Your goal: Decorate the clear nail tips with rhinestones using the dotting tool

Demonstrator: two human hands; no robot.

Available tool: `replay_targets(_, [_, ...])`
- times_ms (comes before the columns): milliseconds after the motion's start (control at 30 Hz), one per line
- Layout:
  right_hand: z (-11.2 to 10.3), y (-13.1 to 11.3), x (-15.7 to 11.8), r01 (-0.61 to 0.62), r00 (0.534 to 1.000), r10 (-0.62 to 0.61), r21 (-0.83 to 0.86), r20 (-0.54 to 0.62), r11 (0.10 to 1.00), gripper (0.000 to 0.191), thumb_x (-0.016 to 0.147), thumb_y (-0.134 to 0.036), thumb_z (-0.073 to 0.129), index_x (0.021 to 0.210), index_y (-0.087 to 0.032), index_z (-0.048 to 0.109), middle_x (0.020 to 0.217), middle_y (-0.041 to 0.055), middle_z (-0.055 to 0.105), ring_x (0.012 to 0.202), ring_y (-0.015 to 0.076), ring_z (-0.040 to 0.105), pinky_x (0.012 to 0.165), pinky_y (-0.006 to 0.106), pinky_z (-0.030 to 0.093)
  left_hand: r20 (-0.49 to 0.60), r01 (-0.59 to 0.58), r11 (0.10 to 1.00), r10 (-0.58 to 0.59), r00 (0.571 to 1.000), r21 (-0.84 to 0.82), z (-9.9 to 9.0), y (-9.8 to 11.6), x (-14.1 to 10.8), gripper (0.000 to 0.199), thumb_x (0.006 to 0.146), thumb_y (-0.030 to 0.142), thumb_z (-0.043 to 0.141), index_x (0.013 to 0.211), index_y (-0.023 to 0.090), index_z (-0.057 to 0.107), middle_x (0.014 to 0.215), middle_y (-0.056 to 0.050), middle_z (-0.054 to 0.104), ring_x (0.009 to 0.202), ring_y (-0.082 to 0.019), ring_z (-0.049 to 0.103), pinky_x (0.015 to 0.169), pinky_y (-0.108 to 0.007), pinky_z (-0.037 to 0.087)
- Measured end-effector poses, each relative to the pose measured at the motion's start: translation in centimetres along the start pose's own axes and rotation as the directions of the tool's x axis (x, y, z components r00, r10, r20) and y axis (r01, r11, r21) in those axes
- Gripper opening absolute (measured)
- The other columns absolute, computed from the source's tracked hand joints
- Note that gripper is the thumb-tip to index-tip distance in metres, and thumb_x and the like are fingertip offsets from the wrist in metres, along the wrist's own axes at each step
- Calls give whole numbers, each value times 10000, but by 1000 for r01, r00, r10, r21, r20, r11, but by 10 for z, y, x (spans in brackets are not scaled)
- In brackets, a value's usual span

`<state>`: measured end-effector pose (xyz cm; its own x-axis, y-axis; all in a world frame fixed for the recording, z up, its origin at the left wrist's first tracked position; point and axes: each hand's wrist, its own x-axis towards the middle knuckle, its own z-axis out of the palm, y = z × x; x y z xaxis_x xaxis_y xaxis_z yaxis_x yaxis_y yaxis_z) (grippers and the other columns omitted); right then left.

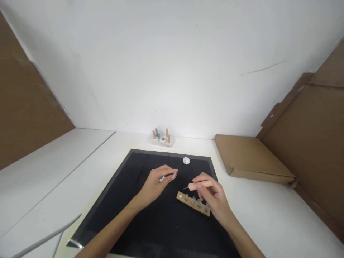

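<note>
My left hand [158, 182] pinches a small clear piece [174, 175] between thumb and fingertips, above a black mat [150, 229]. My right hand [215, 195] holds a peach-handled brush [192, 186], its thin dark tip pointing left toward my left hand but apart from it. Just below the brush lies a wooden strip [189, 204], slightly slanted, with several small clear pieces standing on it and a white dot at its left end. A small round white dish [186, 161] sits near the mat's back edge.
Behind the mat, a clear tray [168, 145] holds several bottles with peach caps and other small items. A flat cardboard box [252, 157] lies at the right on the white table [271, 215]. Cardboard panels stand at both sides, and a white wall is behind.
</note>
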<state>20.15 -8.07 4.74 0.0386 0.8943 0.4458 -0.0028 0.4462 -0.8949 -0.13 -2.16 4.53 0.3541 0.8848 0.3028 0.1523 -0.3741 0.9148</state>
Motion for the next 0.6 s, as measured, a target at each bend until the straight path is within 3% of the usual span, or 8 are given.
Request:
replay_targets(133, [-6,-3,11,-26,998,29,42,-63,999,143,842,-350,661,870,-223,721,810,21,662,458,57,480,425,201,417,-71,58,994,-65,995,-97,6,6,8,113,752,259,696,775,152,668,686,-10,633,630,-131,571,606,-233,445])
replay_targets(267, [-10,8,21,-18,988,36,124,-147,992,283,843,-453,628,733,-197,676,879,20,620,447,43,476,404,203,412,-92,114,974,-134,987,-195,15,3,10,164,733,294,696,713,148,625,609,4,611,570,-122,558,563,-225,440])
replay_targets(400, [-8,19,22,-69,988,94,193,-125,979,278,818,-437,664,713,-180,679,896,44,623,463,64,498,393,221,416,-90,145,958,-172,981,-248,18,0,7,206,729,343,702,730,145,643,628,-16,642,606,-142,585,601,-249,468])
replay_targets(600, [-1,25,14,-140,985,162,265,-64,954,254,865,-449,606,891,-213,694,737,32,619,561,133,570,440,236,455,-82,157,954,-183,980,-256,22,-7,3,215,728,353,721,720,144,669,643,-21,644,629,-152,586,627,-261,473])
